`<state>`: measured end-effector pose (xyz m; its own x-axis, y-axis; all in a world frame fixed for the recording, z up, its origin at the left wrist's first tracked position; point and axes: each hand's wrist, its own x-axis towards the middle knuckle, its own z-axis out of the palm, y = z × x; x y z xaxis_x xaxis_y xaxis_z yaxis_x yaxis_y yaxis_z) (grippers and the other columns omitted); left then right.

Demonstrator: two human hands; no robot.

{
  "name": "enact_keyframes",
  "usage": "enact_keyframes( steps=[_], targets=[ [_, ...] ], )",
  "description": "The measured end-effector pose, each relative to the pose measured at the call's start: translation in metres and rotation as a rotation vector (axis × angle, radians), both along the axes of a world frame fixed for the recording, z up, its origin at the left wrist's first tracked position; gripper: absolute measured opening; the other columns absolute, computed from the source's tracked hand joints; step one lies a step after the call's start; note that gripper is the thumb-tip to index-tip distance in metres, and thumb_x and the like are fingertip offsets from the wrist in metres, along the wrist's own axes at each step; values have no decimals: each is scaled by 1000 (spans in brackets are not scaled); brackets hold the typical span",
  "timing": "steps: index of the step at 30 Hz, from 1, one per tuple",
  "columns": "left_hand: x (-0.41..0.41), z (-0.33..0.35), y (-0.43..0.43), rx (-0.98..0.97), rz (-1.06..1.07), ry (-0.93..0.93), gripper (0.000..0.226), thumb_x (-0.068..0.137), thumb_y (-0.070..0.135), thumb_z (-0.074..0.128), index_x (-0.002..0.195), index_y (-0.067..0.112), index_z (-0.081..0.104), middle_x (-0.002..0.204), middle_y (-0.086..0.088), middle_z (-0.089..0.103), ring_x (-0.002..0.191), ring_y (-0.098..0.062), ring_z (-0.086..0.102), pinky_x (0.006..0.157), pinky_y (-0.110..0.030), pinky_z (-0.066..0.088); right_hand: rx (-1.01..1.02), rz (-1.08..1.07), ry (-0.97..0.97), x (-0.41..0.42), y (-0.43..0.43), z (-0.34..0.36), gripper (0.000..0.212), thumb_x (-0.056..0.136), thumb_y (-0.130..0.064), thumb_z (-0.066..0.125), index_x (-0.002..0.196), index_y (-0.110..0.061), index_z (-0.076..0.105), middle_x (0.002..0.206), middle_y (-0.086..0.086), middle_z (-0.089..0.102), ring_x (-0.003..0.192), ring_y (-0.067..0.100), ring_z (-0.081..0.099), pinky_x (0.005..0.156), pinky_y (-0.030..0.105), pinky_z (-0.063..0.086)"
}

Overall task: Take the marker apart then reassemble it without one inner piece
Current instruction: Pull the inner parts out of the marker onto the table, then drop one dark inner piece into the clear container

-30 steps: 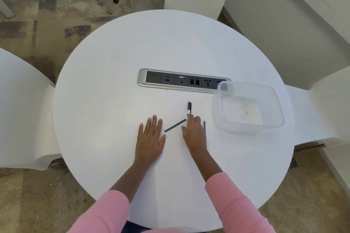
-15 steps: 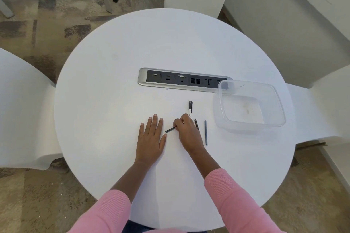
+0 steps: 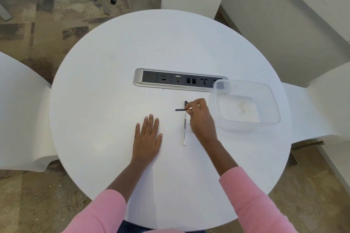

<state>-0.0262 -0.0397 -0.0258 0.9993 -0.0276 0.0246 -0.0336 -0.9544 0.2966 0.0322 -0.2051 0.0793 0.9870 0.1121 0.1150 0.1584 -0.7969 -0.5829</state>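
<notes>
My right hand (image 3: 199,117) pinches a thin dark inner rod (image 3: 180,109) of the marker, held level just above the table and pointing left. Below it the white marker barrel (image 3: 184,130) with black print lies lengthwise on the table, and a small black piece (image 3: 185,103) sits at its far end. My left hand (image 3: 147,136) rests flat on the table, fingers apart, holding nothing. Any other marker pieces are hidden under my right hand.
A clear plastic container (image 3: 272,104) stands empty to the right of my right hand. A silver power and socket strip (image 3: 139,79) is set into the round white table (image 3: 94,100). White chairs surround the table.
My right hand lifted the dark rod off the table and carried it right and farther away. The white barrel now shows where the hand was. My left hand stayed still.
</notes>
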Motion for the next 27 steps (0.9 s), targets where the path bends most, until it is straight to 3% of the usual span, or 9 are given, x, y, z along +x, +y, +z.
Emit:
enact_keyframes(
  steps=[4,9,12,15,18,21,27],
  targets=[
    [1,0,-6,11,5,-5,50,89,30,32,132,7,40,137,-17,51,125,-30,49,104,-43,20,8,-105,-96,13,-35,17,13,88,-3,47,94,-5,58,106,15,51,97,30,56,68,34,44],
    [4,4,-17,26,-7,-3,49,88,30,32,131,6,40,135,-18,53,122,-32,53,103,-42,20,-90,-234,-107,27,-88,25,14,87,1,47,94,-2,59,108,20,50,98,36,54,67,40,45],
    [5,7,-26,44,0,-10,47,96,32,20,130,6,40,134,-18,54,120,-31,55,103,-45,26,-192,-274,-10,37,-117,21,16,88,3,46,96,1,59,111,24,48,99,40,52,64,36,40],
    [7,10,-34,45,7,28,47,93,29,25,127,5,46,131,-19,57,116,-32,58,93,-51,46,-266,-253,114,50,-137,16,17,88,2,45,98,3,59,113,25,47,104,41,48,70,38,41],
    [8,12,-39,51,22,68,51,96,29,21,125,2,53,130,-20,57,115,-33,59,90,-54,47,-371,-217,262,66,-149,8,20,89,-1,43,102,2,59,117,25,46,111,41,43,83,43,43],
    [8,10,-41,64,22,63,51,87,26,32,123,0,56,130,-21,57,114,-35,59,88,-57,46,-515,-184,434,80,-156,-3,28,90,-3,39,112,1,56,123,25,42,116,42,40,94,45,40],
    [8,12,-42,71,30,66,52,86,26,32,124,0,57,131,-21,56,115,-35,58,89,-57,45,-641,-114,575,93,-155,-16,33,90,-7,36,119,-2,52,127,23,41,117,39,42,96,43,40]
  ],
)
